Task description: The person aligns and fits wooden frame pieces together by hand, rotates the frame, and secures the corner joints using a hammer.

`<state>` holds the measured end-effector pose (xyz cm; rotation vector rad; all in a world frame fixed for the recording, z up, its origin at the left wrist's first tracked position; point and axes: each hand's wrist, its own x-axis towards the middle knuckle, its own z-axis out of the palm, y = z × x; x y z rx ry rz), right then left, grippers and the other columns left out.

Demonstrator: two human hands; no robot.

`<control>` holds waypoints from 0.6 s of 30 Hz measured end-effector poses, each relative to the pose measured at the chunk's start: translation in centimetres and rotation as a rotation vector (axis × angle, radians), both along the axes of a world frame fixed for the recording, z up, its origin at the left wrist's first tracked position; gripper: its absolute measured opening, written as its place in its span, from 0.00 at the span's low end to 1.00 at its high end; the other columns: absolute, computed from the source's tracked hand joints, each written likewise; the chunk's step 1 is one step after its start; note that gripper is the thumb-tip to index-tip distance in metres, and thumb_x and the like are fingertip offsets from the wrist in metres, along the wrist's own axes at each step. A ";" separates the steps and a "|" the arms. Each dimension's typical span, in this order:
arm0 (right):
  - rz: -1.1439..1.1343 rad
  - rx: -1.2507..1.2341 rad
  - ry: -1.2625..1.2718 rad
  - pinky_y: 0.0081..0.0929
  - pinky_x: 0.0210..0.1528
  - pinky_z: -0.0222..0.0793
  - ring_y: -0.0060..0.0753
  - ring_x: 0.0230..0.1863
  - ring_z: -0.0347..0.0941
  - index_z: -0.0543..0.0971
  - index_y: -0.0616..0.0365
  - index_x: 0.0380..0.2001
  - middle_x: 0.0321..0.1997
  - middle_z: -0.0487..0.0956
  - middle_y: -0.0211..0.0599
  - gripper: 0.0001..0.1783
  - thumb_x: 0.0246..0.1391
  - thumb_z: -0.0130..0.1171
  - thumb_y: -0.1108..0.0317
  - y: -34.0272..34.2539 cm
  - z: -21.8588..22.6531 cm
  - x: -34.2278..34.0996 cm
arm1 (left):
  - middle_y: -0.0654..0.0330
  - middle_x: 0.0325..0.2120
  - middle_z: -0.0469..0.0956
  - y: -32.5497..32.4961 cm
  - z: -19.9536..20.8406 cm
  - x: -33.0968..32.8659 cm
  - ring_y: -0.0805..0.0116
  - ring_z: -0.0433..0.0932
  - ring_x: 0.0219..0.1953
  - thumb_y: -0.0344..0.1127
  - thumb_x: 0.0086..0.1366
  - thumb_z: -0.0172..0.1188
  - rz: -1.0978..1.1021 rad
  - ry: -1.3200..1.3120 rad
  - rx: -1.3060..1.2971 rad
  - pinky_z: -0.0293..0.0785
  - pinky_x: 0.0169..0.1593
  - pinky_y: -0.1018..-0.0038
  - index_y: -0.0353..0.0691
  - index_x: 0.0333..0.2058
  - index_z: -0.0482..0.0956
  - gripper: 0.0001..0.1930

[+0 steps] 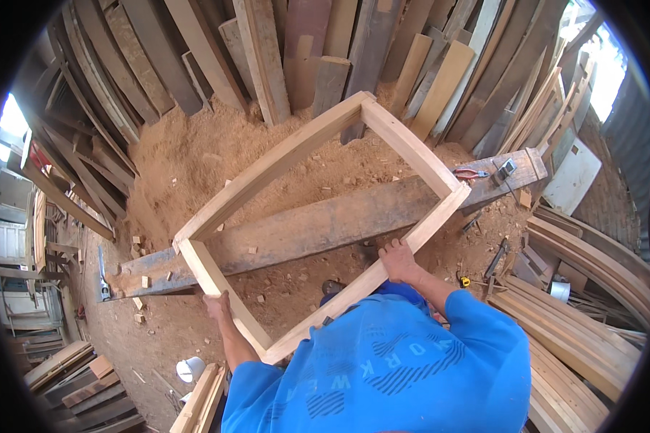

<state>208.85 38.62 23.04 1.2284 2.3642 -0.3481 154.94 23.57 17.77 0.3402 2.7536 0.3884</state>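
Observation:
My two hands hold a rectangular frame [276, 164] of pale wooden bars, tilted across the view above a long worn plank. My left hand [219, 307] is wrapped round the short left bar near its lower part. Gripping the near long bar toward its right end is my right hand [399, 261], fingers curled over the top edge. The frame's right corner overlaps the long plank [310, 229], close to a pair of red-handled pliers [471, 173] and a metal-headed tool [508, 169]. Whether the frame touches the plank I cannot tell.
Boards [307, 50] lean in a row at the back over heaped sawdust [173, 151]. Stacked timber [567, 339] lies at the right. A yellow tape measure [464, 281] and dark tool [496, 258] are on the ground, and a white bucket [190, 369] stands lower left.

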 end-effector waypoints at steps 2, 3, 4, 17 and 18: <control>-0.023 0.017 -0.014 0.39 0.60 0.60 0.44 0.57 0.69 0.79 0.54 0.45 0.49 0.78 0.41 0.26 0.35 0.67 0.66 1.0 0.1 1.0 | 0.42 0.52 0.77 2.1 0.2 0.9 0.40 0.75 0.56 0.48 0.51 0.72 -0.027 -0.054 0.024 0.69 0.61 0.52 0.44 0.59 0.64 0.40; -0.023 0.025 -0.010 0.39 0.60 0.60 0.44 0.57 0.69 0.79 0.54 0.45 0.49 0.78 0.41 0.26 0.35 0.67 0.66 1.5 -0.5 1.6 | 0.42 0.52 0.77 2.6 -0.1 0.9 0.40 0.75 0.56 0.48 0.51 0.72 -0.026 -0.051 0.032 0.69 0.61 0.52 0.44 0.59 0.64 0.40; -0.041 0.065 0.019 0.40 0.61 0.59 0.45 0.58 0.69 0.79 0.53 0.45 0.50 0.78 0.40 0.27 0.35 0.67 0.66 2.0 -1.1 2.1 | 0.42 0.52 0.77 3.2 -0.4 1.0 0.40 0.75 0.56 0.50 0.51 0.71 -0.027 -0.034 -0.003 0.69 0.61 0.52 0.43 0.59 0.63 0.39; -0.083 0.247 0.149 0.48 0.70 0.51 0.53 0.64 0.64 0.80 0.45 0.51 0.55 0.75 0.42 0.30 0.37 0.67 0.63 3.5 -2.7 4.1 | 0.36 0.53 0.74 4.3 -2.5 7.7 0.41 0.71 0.56 0.50 0.58 0.65 -0.420 0.793 -0.001 0.64 0.63 0.53 0.36 0.63 0.61 0.40; -0.131 0.246 0.135 0.48 0.70 0.51 0.53 0.64 0.64 0.80 0.45 0.51 0.55 0.75 0.42 0.30 0.37 0.67 0.63 2.6 -3.5 5.4 | 0.37 0.54 0.73 7.0 2.0 12.2 0.41 0.70 0.57 0.48 0.60 0.63 -0.689 0.397 0.093 0.64 0.63 0.52 0.35 0.63 0.63 0.37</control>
